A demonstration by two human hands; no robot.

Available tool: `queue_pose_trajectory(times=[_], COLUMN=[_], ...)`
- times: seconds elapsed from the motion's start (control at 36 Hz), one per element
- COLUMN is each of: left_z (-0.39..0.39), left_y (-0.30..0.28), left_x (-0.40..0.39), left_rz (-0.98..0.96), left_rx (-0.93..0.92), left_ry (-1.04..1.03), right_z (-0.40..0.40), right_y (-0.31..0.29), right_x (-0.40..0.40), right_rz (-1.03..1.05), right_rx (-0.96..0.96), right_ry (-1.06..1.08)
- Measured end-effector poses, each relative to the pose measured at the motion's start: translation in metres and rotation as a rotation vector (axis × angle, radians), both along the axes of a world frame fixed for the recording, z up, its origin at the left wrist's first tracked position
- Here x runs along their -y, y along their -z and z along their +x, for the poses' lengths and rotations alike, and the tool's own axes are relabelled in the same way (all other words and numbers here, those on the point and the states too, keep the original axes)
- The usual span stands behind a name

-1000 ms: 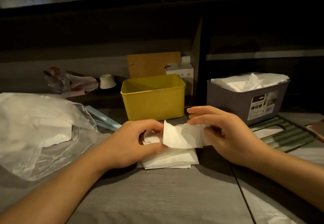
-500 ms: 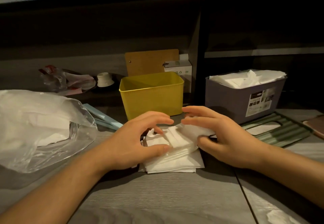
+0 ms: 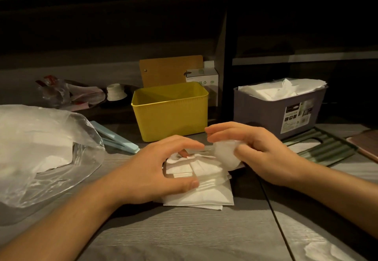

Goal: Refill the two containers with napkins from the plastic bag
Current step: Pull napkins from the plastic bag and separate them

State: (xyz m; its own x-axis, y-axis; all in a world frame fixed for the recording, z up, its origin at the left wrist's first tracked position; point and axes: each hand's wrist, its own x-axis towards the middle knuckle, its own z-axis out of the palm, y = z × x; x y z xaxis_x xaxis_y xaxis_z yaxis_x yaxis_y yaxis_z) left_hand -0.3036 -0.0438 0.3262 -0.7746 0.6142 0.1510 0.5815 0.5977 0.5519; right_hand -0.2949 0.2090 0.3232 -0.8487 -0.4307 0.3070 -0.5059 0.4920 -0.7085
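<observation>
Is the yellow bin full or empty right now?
Empty, as far as shows: the yellow bin has bare inner walls and no napkins above its rim; its floor is hidden.

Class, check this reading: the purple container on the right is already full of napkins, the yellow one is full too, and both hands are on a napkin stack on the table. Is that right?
Not quite. In the head view the yellow container shows no napkins. The rest holds: the purple container is heaped with napkins, and the left hand and right hand work the napkin stack on the table.

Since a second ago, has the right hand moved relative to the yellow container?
Yes. The right hand has drawn slightly back to the right of the yellow container, now pinching a crumpled napkin.
</observation>
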Motion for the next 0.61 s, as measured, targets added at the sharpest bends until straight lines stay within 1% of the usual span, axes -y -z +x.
queue_pose_trajectory(times=[0.06, 0.14, 0.25, 0.39, 0.44, 0.53, 0.61], left_z=[-0.002, -0.005, -0.006, -0.005, -0.005, -0.005, -0.004], left_y=[0.003, 0.004, 0.002, 0.002, 0.001, 0.000, -0.001], left_x=[0.000, 0.002, 0.007, 0.007, 0.007, 0.009, 0.010], left_rz=[0.000, 0.037, 0.082, 0.091, 0.095, 0.093, 0.078], left_rx=[-0.021, -0.014, 0.023, 0.023, 0.021, 0.029, 0.036], left_ry=[0.013, -0.007, -0.031, -0.034, -0.036, -0.049, -0.063], right_z=[0.004, 0.007, 0.007, 0.004, 0.002, -0.002, -0.006], right_y=[-0.002, -0.004, -0.005, -0.001, 0.001, 0.006, 0.008], right_x=[-0.005, -0.008, -0.011, -0.017, -0.017, -0.017, -0.016], right_rz=[0.023, 0.087, 0.207, 0.349, 0.382, 0.408, 0.365], right_rx=[0.062, 0.070, -0.006, -0.126, -0.195, -0.291, -0.407], right_ry=[-0.129, -0.208, -0.236, -0.270, -0.269, -0.194, -0.098])
